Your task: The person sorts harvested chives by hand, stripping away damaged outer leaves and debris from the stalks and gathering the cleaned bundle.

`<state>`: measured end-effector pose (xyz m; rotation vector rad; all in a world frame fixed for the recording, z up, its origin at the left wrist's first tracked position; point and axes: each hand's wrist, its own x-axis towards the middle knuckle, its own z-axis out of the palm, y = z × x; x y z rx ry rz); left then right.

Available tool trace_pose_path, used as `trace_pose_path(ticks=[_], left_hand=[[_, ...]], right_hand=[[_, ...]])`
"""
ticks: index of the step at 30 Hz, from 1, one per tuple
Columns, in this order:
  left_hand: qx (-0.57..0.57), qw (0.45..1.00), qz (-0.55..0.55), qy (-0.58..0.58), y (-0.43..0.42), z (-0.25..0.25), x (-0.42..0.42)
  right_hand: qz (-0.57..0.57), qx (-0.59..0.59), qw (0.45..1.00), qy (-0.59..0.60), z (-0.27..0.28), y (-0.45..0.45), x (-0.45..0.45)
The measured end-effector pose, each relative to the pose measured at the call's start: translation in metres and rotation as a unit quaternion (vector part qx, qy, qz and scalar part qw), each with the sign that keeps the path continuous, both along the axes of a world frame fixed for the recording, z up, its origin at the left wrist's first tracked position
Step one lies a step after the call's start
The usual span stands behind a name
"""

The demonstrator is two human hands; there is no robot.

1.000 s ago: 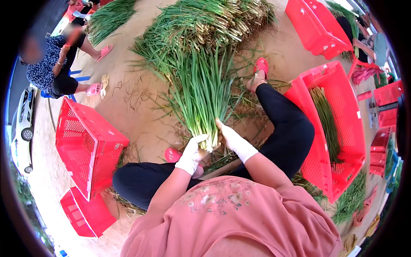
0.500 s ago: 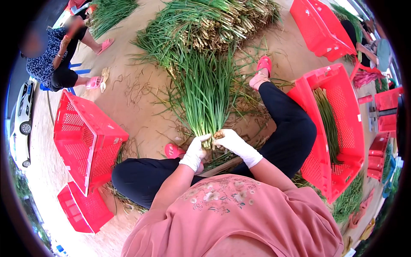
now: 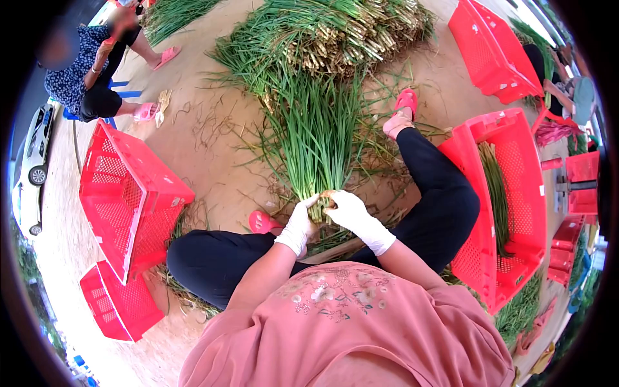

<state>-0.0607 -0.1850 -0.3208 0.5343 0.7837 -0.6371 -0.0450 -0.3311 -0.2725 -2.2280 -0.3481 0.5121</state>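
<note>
Both my hands wear white gloves and meet at the root end of a bunch of long green stalks, between my knees. My left hand is closed round the left side of the pale stalk ends. From the right, my right hand grips the same ends, its fingers bent over them. The leaves fan out away from me to a large heap of stalks, whose pale root ends face right and toward me.
Red crates stand at the left. A red crate on the right holds a green bundle. Another crate stands at the upper right. A person sits at the upper left. Loose leaves lie on the ground.
My right hand has come from the bunch's right side to over its root ends, fingers now curled. The bunch stays in my hands. The whole view has shifted slightly.
</note>
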Motion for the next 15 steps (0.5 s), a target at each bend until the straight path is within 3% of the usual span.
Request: trace_pose_path(ticks=[2, 5, 7, 9, 10, 12, 13, 15], left_hand=[[-0.017, 1.000, -0.004, -0.009, 0.002, -0.005, -0.001], [-0.034, 0.999, 0.032, 0.011, 0.000, -0.007, 0.001], [-0.032, 0.999, 0.037, 0.015, -0.001, -0.003, 0.001], [-0.028, 0.999, 0.040, 0.019, 0.000, 0.009, 0.002], [-0.013, 0.999, 0.037, 0.024, 0.000, 0.017, 0.003], [-0.009, 0.999, 0.029, 0.031, 0.001, 0.012, 0.003], [-0.011, 0.999, 0.030, 0.030, 0.001, 0.005, 0.003], [-0.032, 0.999, 0.037, 0.021, 0.002, -0.005, 0.001]], right_hand=[[0.004, -0.077, 0.981, -0.180, -0.007, 0.005, -0.003], [-0.025, -0.071, 0.988, -0.134, -0.013, 0.009, -0.006], [-0.052, -0.014, 0.986, -0.158, -0.026, 0.008, -0.004], [-0.182, 0.140, 0.949, -0.216, -0.048, 0.004, 0.003], [-0.247, 0.198, 0.948, -0.009, -0.034, 0.000, 0.009], [-0.287, 0.325, 0.885, 0.169, -0.012, -0.019, 0.023], [-0.315, 0.400, 0.836, 0.205, 0.009, -0.026, 0.028], [-0.308, 0.474, 0.803, 0.189, 0.041, -0.051, 0.042]])
